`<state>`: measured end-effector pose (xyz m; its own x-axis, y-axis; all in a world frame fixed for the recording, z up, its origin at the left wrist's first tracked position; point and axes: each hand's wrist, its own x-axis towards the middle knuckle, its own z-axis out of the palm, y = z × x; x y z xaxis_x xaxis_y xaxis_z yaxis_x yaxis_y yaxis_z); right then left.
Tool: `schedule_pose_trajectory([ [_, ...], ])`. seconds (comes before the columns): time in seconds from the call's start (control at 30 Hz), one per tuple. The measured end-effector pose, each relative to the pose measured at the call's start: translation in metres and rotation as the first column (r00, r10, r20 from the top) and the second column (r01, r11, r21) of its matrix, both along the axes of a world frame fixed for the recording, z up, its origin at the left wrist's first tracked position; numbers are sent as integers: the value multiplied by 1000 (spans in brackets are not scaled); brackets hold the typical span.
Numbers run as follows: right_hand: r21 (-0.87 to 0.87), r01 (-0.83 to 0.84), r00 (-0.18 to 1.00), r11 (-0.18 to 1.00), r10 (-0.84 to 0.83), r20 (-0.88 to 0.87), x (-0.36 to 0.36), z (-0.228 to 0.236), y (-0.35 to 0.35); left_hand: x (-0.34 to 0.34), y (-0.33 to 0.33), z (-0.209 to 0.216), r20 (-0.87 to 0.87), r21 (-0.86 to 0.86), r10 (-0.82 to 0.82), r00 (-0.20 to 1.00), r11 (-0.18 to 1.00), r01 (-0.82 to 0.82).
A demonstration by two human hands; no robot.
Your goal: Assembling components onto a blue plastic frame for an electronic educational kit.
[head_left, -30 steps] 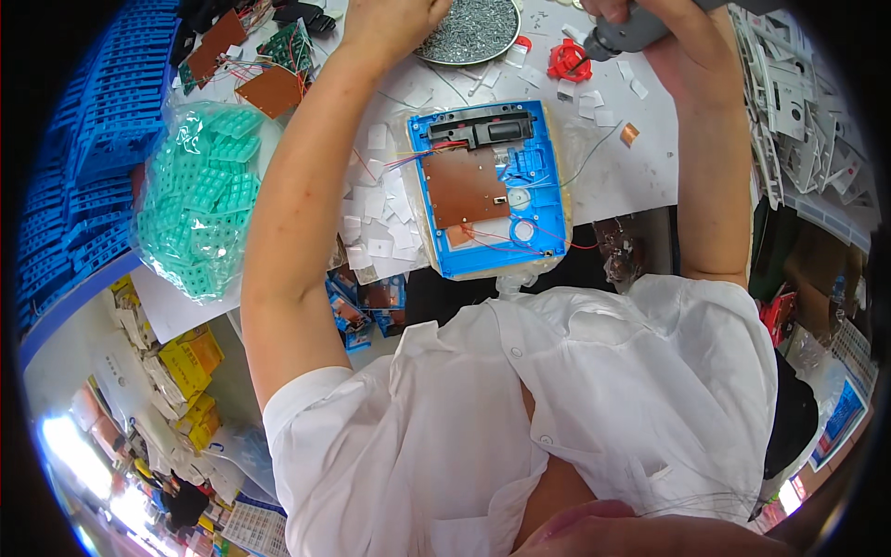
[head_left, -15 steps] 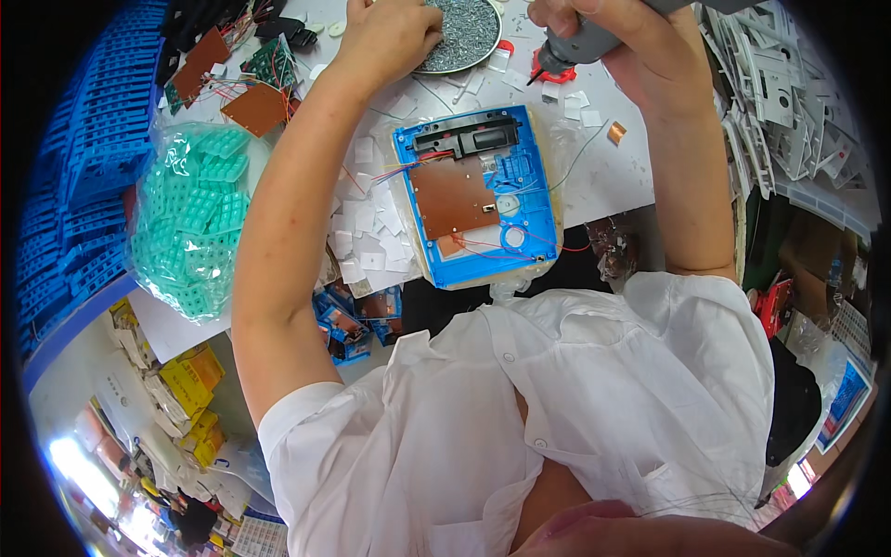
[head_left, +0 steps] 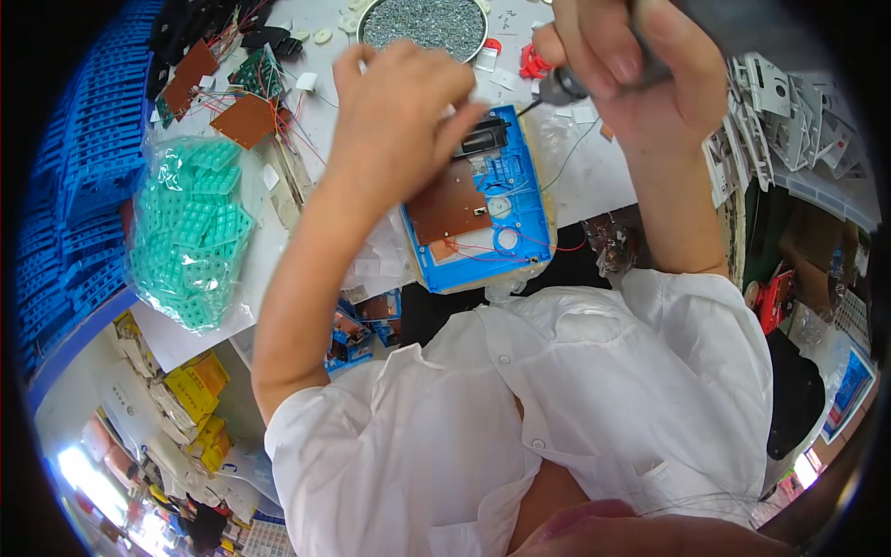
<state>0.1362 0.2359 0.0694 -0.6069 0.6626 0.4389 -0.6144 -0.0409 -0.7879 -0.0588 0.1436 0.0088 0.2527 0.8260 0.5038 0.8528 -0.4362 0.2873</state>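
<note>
A blue plastic casing (head_left: 469,271) lies open on the table in front of me. Inside it sit a brown circuit board (head_left: 447,206), a black part (head_left: 487,136) near the top and thin red wires. My left hand (head_left: 399,121) is over the casing's upper left corner, its fingers blurred, so I cannot see whether anything is in them. My right hand (head_left: 640,74) is wrapped round a grey electric screwdriver (head_left: 564,86), whose dark bit points down beside the casing's upper right corner. Beyond the left hand stands a round dish of small metal screws (head_left: 422,23).
A clear bag of green keypads (head_left: 193,227) lies on the left, with brown circuit boards (head_left: 246,116) and wires behind it. Blue plastic parts (head_left: 93,139) are stacked at the far left. White plastic parts (head_left: 789,111) are piled at the right. A red part (head_left: 534,63) lies near the dish.
My left hand has come from the screw dish toward me, over the casing's upper left. The right hand has brought the screwdriver nearer, its bit now close to the casing's upper right corner.
</note>
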Motion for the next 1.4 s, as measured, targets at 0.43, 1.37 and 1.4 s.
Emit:
schedule_pose_trajectory([
  [0.43, 12, -197, 970, 980, 196, -142, -7, 3, -35, 30, -54, -14, 403, -79, 67, 913, 996, -38],
  [1.37, 84, 1, 985, 996, -16, 174, -20, -80, -5, 21, -51, -33, 142, -157, 247, 958, 962, -225],
  [1.4, 88, 1, 982, 996, -18, 189, -20, -82, -5, 22, -51, -35, 147, -151, 245, 958, 963, -223],
])
